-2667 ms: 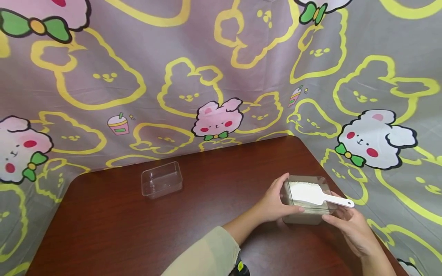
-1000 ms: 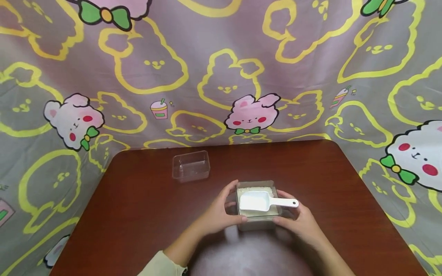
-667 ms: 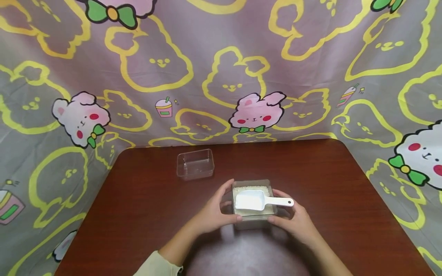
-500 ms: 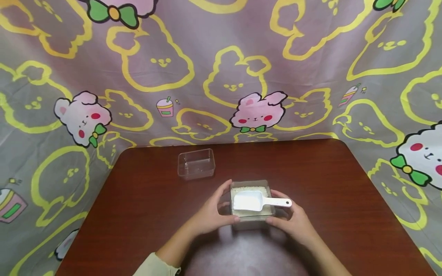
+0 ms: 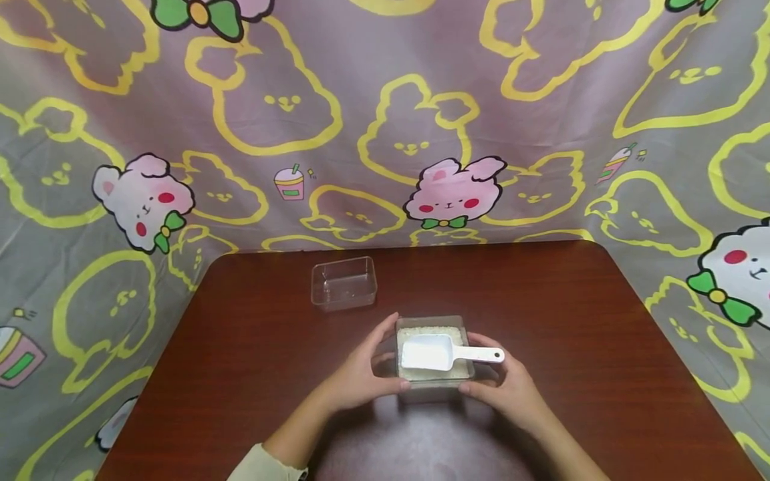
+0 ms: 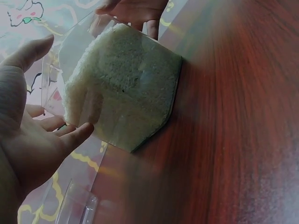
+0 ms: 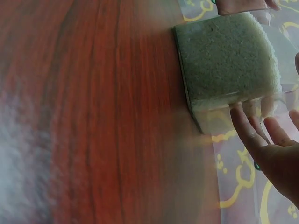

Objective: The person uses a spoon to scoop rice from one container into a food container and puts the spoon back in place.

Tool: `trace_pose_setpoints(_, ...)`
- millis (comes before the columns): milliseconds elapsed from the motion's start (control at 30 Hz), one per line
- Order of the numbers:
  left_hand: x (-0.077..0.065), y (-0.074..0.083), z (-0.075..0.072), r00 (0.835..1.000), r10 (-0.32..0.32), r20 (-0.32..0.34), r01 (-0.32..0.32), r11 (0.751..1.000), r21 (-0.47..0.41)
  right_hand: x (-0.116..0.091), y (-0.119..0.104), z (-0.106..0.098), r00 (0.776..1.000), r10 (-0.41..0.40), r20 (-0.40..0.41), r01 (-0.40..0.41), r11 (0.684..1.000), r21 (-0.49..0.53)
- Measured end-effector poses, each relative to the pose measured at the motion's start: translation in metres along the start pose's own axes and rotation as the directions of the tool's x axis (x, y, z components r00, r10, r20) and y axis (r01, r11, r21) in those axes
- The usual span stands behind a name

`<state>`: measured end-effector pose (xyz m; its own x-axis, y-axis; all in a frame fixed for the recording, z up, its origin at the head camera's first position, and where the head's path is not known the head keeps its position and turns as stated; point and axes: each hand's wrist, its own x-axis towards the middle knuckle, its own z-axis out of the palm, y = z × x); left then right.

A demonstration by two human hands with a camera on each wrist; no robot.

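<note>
- Left hand (image 5: 363, 375), below a pale beige sleeve (image 5: 265, 464), curls thumb and fingers round one side of a clear, squarish plastic container (image 5: 430, 393); it spans only as wide as that side.
- Right hand (image 5: 508, 387) holds the opposite side in much the same way, so the container sits between both palms, over the near-middle of the glossy reddish-brown wooden table (image 5: 265, 347). Whether its base touches the wood, I cannot tell.
- A white, flat-bottomed plastic scoop (image 5: 429, 352) lies across the container's top, handle over the right rim, held by neither hand. White, rice-like grains (image 5: 448, 330) fill much of the container.
- Judging progress: bringing the container to the middle looks largely done; letting go of it is not, and the scoop is not yet taken up.
- Beyond, a clear, shallow rectangular plastic tray (image 5: 345, 300) stands apart, untouched.
- Compared with the earliest frame, the container has come from the table's right edge to near the tray; the scoop has kept its place on top. Over the last half second little has shifted.
</note>
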<state>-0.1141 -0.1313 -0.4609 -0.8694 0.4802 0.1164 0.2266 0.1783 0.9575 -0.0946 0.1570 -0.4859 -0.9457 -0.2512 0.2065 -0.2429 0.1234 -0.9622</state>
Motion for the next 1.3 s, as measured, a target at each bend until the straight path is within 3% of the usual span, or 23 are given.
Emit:
trace_pose_setpoints(67, 0.001, -0.002, -0.003, 0.999, 0.043, -0.031, -0.043, 0.999, -0.003, 0.001, 0.000, -0.002, 1.000, 0.000, 0.003, 0.000, 1.000, -0.007)
trace_pose_setpoints(133, 0.003, -0.005, -0.008, 0.989, 0.094, -0.110, -0.096, 0.995, -0.015, 0.002, 0.000, -0.003, 1.000, -0.004, 0.010, 0.004, 1.000, -0.015)
trace_pose_setpoints(200, 0.004, -0.009, -0.016, 0.962, 0.133, -0.237, -0.139, 0.990, -0.011, 0.004, 0.000, -0.004, 1.000, -0.009, 0.024, 0.009, 1.000, -0.017)
trace_pose_setpoints(267, 0.006, -0.014, -0.029, 0.914, 0.144, -0.379, -0.152, 0.988, 0.009, 0.005, 0.000, -0.004, 0.999, -0.011, 0.039, 0.012, 1.000, -0.008)
trace_pose_setpoints(367, 0.010, -0.023, -0.055, 0.839, 0.100, -0.534, -0.057, 0.994, 0.096, 0.007, 0.001, -0.005, 0.998, -0.004, 0.059, 0.004, 1.000, 0.001)
trace_pose_setpoints(433, 0.012, -0.030, -0.074, 0.812, 0.063, -0.580, 0.049, 0.983, 0.174, 0.007, 0.002, -0.005, 0.998, 0.017, 0.068, -0.017, 1.000, 0.004)
trace_pose_setpoints(467, 0.014, -0.033, -0.083, 0.806, 0.046, -0.590, 0.104, 0.971, 0.218, 0.008, 0.002, -0.006, 0.997, 0.021, 0.072, -0.021, 1.000, 0.003)
trace_pose_setpoints(567, 0.019, -0.044, -0.108, 0.809, -0.015, -0.588, 0.251, 0.913, 0.322, 0.009, 0.003, -0.007, 0.996, 0.022, 0.088, -0.022, 1.000, -0.001)
trace_pose_setpoints(700, 0.030, -0.059, -0.126, 0.814, -0.101, -0.572, 0.351, 0.870, 0.346, 0.011, 0.004, -0.008, 0.993, -0.008, 0.117, 0.007, 1.000, 0.008)
trace_pose_setpoints(900, 0.048, -0.074, -0.128, 0.818, -0.176, -0.548, 0.399, 0.859, 0.320, 0.010, 0.007, -0.010, 0.988, -0.023, 0.154, 0.019, 1.000, 0.024)
trace_pose_setpoints(1000, 0.057, -0.074, -0.123, 0.821, -0.163, -0.547, 0.384, 0.866, 0.319, 0.010, 0.007, -0.010, 0.987, -0.029, 0.156, 0.023, 0.999, 0.035)
trace_pose_setpoints(1300, 0.088, -0.069, -0.100, 0.852, -0.133, -0.506, 0.338, 0.877, 0.340, 0.011, 0.005, -0.011, 0.987, -0.021, 0.159, 0.010, 0.997, 0.071)
